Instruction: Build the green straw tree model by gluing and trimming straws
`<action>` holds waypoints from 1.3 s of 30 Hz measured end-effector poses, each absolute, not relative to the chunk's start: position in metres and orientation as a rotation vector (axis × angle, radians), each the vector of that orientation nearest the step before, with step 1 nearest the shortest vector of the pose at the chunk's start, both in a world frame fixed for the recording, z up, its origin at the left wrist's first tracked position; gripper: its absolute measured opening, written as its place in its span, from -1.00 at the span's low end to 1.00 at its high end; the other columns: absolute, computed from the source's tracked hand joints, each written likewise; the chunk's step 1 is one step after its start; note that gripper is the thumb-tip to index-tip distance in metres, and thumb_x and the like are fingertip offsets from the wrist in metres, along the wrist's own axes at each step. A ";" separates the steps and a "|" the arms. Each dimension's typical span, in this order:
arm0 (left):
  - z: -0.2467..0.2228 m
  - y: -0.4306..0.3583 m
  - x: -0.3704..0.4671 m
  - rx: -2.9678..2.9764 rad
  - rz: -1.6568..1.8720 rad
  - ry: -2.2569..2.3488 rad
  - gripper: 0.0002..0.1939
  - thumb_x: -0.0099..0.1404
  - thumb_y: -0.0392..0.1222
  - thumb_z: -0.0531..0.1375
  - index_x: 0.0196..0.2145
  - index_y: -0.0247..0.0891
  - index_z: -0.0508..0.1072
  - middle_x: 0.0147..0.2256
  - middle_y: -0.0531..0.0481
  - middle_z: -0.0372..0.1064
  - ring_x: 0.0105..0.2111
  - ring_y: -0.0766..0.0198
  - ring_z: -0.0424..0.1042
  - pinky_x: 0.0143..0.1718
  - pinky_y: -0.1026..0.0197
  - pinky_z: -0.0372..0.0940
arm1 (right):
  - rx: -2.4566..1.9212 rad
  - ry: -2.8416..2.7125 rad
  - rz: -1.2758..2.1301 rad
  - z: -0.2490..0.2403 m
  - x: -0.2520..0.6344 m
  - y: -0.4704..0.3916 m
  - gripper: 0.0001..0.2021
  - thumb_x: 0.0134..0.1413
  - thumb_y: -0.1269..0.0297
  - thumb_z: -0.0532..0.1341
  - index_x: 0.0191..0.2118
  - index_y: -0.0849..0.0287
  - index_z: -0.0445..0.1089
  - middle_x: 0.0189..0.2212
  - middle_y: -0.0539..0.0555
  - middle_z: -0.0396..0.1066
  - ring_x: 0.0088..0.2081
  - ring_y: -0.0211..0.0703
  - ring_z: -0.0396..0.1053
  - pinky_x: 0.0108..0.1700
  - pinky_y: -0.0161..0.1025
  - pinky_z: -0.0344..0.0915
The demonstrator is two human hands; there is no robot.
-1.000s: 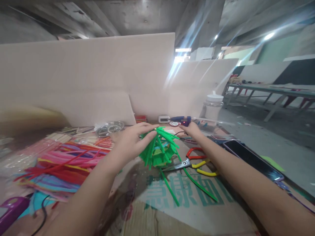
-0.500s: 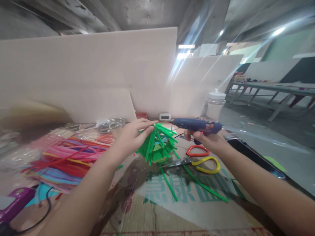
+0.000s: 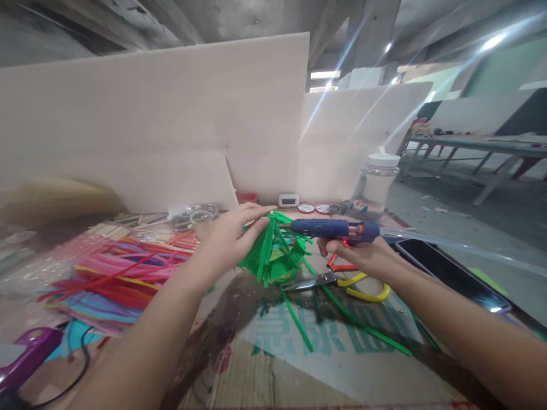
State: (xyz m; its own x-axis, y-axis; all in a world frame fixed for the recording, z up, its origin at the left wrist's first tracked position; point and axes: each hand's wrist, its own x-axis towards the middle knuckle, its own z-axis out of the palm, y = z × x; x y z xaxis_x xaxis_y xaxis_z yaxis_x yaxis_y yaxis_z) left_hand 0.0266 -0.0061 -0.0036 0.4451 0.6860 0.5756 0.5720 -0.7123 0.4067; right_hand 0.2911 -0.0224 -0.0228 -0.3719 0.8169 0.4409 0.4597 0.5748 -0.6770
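Observation:
My left hand [image 3: 239, 236] is closed on the top of a cone-shaped piece made of green strips [image 3: 271, 256], thumb and fingers near its peak. Several strips fan out and hang down around it. My right hand [image 3: 348, 250] grips a dark blue hot glue gun [image 3: 329, 229], whose nozzle points left at the upper part of the green piece; a small red light glows by the handle. Scissors [image 3: 318, 280] with one red and one yellow handle lie beneath the right hand. Two loose green strips [image 3: 299, 324] rest on the table beside them.
Pink, red and blue fuzzy strips [image 3: 123, 267] are piled at left, near a purple glue gun [image 3: 32, 353]. A phone [image 3: 450, 273] lies at right. Behind stand a clear bottle [image 3: 378, 179], a small white digital clock [image 3: 288, 200] and tall white boards [image 3: 192, 114].
The glue gun in my right hand has moved left and slightly down, bringing its nozzle to the green piece. My left hand stays at the peak. The view has shifted slightly.

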 end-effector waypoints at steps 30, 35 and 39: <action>-0.004 -0.006 0.026 2.575 1.118 1.068 -0.65 0.45 -0.09 0.04 0.07 -0.14 0.48 -0.03 -0.08 0.46 -0.02 0.15 0.42 0.02 0.09 0.29 | -1.033 -1.931 0.498 -0.027 0.286 -0.022 -0.62 -0.01 -0.16 0.25 -0.32 0.08 0.41 -0.44 0.06 0.46 -0.35 -0.01 0.42 -0.25 -0.12 0.40; -0.004 -0.005 0.026 2.579 1.120 1.035 -0.66 0.45 -0.12 0.05 0.08 -0.13 0.48 -0.04 -0.07 0.46 -0.02 0.17 0.42 0.01 0.12 0.28 | -1.043 -1.906 0.464 -0.026 0.283 -0.023 -0.56 -0.07 -0.26 0.26 -0.46 0.06 0.34 -0.57 0.04 0.36 -0.40 -0.01 0.37 -0.28 -0.11 0.38; -0.004 -0.005 0.026 2.585 1.118 1.032 -0.66 0.45 -0.10 0.05 0.07 -0.14 0.49 -0.04 -0.08 0.46 -0.01 0.16 0.42 0.02 0.11 0.28 | -1.053 -1.904 0.462 -0.027 0.282 -0.024 -0.52 -0.07 -0.29 0.24 -0.44 0.08 0.37 -0.53 0.05 0.41 -0.37 0.00 0.40 -0.26 -0.09 0.40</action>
